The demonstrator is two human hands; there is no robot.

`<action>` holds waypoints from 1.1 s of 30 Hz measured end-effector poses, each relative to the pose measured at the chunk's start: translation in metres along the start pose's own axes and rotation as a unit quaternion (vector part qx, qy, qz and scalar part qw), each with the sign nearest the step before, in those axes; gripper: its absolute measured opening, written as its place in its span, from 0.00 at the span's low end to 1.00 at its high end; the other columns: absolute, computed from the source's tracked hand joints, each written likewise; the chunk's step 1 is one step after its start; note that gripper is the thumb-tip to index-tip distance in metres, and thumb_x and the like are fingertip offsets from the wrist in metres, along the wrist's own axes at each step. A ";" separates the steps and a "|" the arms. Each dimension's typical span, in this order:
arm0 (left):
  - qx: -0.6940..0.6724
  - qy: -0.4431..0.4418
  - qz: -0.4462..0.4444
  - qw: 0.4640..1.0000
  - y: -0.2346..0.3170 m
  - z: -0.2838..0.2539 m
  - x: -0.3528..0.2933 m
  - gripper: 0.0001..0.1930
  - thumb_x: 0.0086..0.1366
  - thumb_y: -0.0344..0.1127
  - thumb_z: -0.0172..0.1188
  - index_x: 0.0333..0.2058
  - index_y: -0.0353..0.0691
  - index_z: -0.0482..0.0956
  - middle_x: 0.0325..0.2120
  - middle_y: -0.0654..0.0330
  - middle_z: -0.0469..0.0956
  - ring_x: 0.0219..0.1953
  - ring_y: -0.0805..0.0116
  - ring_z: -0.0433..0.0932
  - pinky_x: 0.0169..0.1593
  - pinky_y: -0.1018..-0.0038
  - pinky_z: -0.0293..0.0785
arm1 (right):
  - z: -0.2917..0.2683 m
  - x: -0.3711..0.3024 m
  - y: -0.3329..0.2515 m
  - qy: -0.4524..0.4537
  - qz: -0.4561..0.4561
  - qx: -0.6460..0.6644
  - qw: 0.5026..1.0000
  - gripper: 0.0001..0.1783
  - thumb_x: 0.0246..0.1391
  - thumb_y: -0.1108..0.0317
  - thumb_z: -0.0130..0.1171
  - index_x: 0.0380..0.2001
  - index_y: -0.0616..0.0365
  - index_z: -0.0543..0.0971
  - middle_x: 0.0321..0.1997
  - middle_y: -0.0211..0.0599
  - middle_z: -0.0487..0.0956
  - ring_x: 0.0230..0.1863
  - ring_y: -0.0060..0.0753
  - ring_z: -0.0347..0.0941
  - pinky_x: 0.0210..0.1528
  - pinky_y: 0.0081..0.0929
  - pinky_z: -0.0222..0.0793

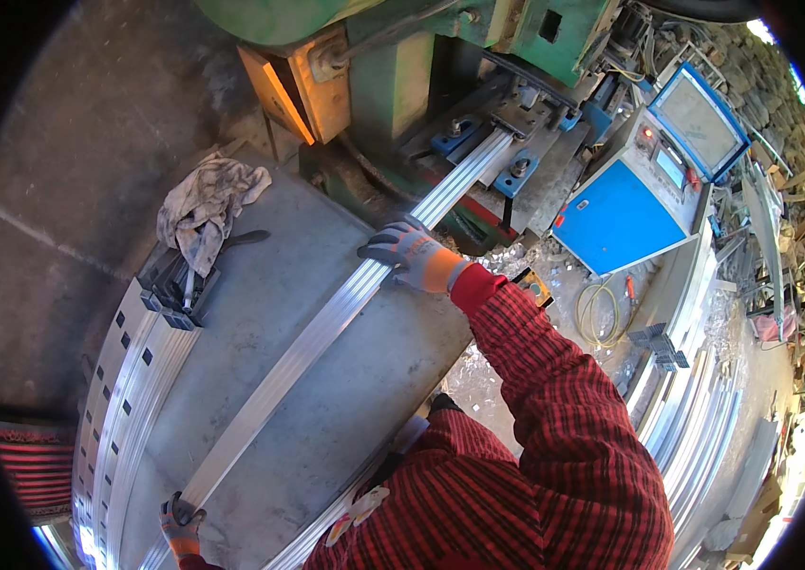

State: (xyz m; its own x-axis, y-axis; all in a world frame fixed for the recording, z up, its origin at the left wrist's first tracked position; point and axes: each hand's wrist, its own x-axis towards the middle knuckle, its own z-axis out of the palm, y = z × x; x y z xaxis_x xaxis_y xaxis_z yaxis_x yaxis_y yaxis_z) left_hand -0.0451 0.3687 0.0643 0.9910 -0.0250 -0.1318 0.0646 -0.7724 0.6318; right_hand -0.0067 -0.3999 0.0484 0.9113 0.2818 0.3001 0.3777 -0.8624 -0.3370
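A long silvery aluminium profile [279,380] with ribs along its length runs slantwise across the grey metal table. Its far end goes into the die [521,119] of a green press, where the tip is hidden. My right hand [410,255], in a grey and orange glove, lies over the profile at the table's far right edge, fingers curled round it. Near the lower left, my left hand [180,524], gloved alike, grips the same profile from its left side. The near end of the profile leaves the picture below that hand.
Profiles with square holes [122,399] lie along the table's left side. A dirty rag [208,204] rests beside dark clamped pieces [179,290]. Right of the green press [393,85] stands a blue control cabinet [621,214]. More profiles [692,427] and metal scraps lie on the floor at right.
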 end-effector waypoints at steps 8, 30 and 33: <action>-0.053 -0.018 -0.058 0.997 -0.029 0.015 -0.005 0.38 0.37 0.15 0.70 0.53 0.36 0.76 0.34 0.64 0.75 0.34 0.73 0.75 0.40 0.75 0.77 | 0.006 0.003 0.005 -0.021 0.011 0.014 1.000 0.34 0.41 0.67 0.69 0.57 0.40 0.76 0.53 0.37 0.75 0.61 0.48 0.66 0.68 0.46 0.56; -0.247 0.009 -0.144 0.958 -0.026 0.043 0.008 0.30 0.49 0.15 0.58 0.54 0.37 0.76 0.38 0.66 0.73 0.39 0.72 0.73 0.40 0.70 0.79 | 0.048 0.053 -0.076 -0.058 -0.138 -0.005 0.989 0.45 0.31 0.44 0.73 0.57 0.43 0.75 0.57 0.33 0.75 0.61 0.44 0.68 0.66 0.55 0.56; -0.171 0.008 -0.118 0.978 -0.039 0.039 0.015 0.28 0.52 0.18 0.58 0.56 0.38 0.75 0.42 0.63 0.73 0.42 0.70 0.75 0.41 0.71 0.80 | 0.102 0.058 -0.141 -0.140 -0.090 -0.083 0.983 0.30 0.52 0.39 0.60 0.52 0.46 0.76 0.50 0.36 0.75 0.54 0.40 0.71 0.63 0.48 0.61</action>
State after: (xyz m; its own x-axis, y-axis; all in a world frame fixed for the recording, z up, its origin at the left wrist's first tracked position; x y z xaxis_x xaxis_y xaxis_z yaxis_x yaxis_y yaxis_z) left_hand -0.0376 0.3733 0.0082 0.9454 0.1402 -0.2943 0.3242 -0.4984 0.8040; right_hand 0.0101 -0.2192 0.0223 0.8502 0.5210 0.0761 0.5264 -0.8380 -0.1439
